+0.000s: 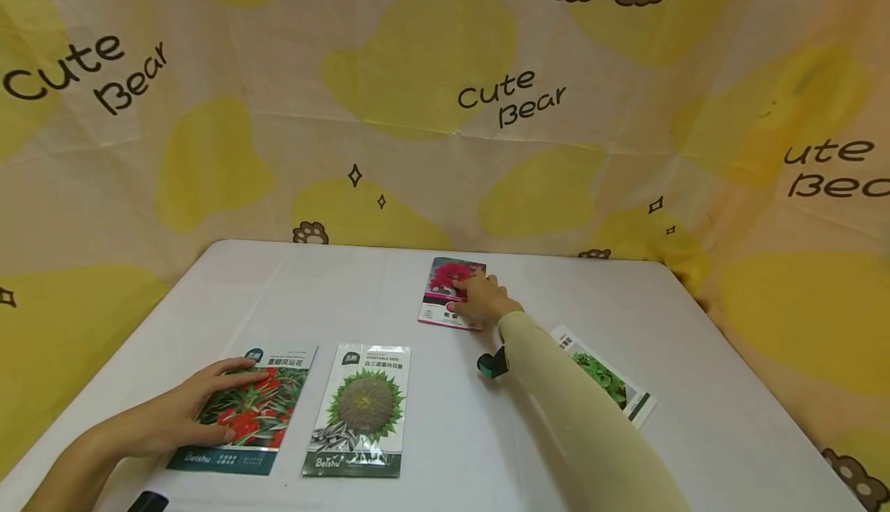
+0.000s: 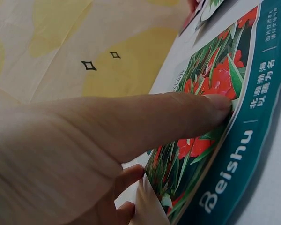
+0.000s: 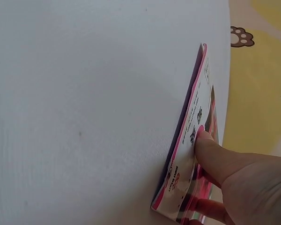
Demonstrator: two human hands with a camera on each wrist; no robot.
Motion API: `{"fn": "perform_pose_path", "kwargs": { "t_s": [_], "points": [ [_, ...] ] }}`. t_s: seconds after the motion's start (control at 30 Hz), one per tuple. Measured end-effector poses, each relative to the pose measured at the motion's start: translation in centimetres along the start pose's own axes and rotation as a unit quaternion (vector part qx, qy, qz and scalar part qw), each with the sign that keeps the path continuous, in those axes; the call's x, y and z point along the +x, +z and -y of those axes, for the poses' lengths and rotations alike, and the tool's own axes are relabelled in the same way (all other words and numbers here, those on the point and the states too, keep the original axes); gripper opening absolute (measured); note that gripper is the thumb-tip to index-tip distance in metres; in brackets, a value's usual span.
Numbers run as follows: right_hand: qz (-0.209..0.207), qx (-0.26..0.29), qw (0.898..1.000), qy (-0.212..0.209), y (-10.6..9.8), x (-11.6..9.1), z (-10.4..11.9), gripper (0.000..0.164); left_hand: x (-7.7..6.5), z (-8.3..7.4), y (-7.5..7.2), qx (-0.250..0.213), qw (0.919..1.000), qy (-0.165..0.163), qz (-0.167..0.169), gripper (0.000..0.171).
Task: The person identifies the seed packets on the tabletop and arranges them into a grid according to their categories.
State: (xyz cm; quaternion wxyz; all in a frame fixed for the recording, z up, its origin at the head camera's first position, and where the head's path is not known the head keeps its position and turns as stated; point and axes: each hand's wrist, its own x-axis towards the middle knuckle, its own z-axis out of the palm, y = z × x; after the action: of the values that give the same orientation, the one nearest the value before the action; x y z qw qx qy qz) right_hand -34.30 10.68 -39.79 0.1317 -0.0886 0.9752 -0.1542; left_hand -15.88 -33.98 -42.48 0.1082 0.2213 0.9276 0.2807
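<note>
Patterned cloth (image 1: 417, 157) backs the white counter (image 1: 348, 292). Toward its far edge, the right hand (image 1: 485, 297), fingers parted, touches the pink packet (image 1: 450, 271); near-left, the left hand (image 1: 182, 411) spreads over the red-flower packet (image 1: 267, 411).

Left grip (image 1: 182, 410) spread toward the surface's (image 1: 348, 296) left edge; right arm (image 1: 584, 411) outstretched, right grip (image 1: 489, 300) near the far edge

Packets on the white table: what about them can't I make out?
Head view: left part of the green-leaf packet, hidden by the right sleeve.
Head view: part of the pink-flower packet, hidden by the right hand.
Head view: left edge of the red-flower packet, partly hidden by the left hand.
Left wrist view: part of that packet's picture, behind the thumb.
Head view: finest print on the sunflower packet, too small to read.
</note>
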Motion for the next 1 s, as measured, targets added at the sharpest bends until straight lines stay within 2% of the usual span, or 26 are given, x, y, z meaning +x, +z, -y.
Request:
{"fn": "perform_pose_path", "kwargs": {
  "t_s": [0.33, 0.57, 0.83, 1.0],
  "points": [
    [-0.021, -0.008, 1.0, -0.014, 0.4, 0.1, 1.7, 0.065, 0.1, -0.1, -0.1, -0.002, 1.0, 0.009, -0.002, 0.069],
    [-0.023, -0.011, 0.999, -0.023, 0.5, -0.2, 3.2, 0.064, 0.1, -0.1, -0.1, 0.004, 0.9998, 0.014, -0.01, 0.07],
    [-0.023, -0.024, 0.999, -0.036, 0.9, -0.1, 4.6, 0.065, 0.2, -0.1, -0.1, -0.018, 0.9998, 0.007, 0.002, 0.069],
    [-0.027, -0.031, 0.998, -0.042, 1.1, -0.3, 5.6, 0.064, 0.1, 0.3, 0.0, -0.01, 0.9998, 0.018, -0.005, 0.067]
  ]
}}
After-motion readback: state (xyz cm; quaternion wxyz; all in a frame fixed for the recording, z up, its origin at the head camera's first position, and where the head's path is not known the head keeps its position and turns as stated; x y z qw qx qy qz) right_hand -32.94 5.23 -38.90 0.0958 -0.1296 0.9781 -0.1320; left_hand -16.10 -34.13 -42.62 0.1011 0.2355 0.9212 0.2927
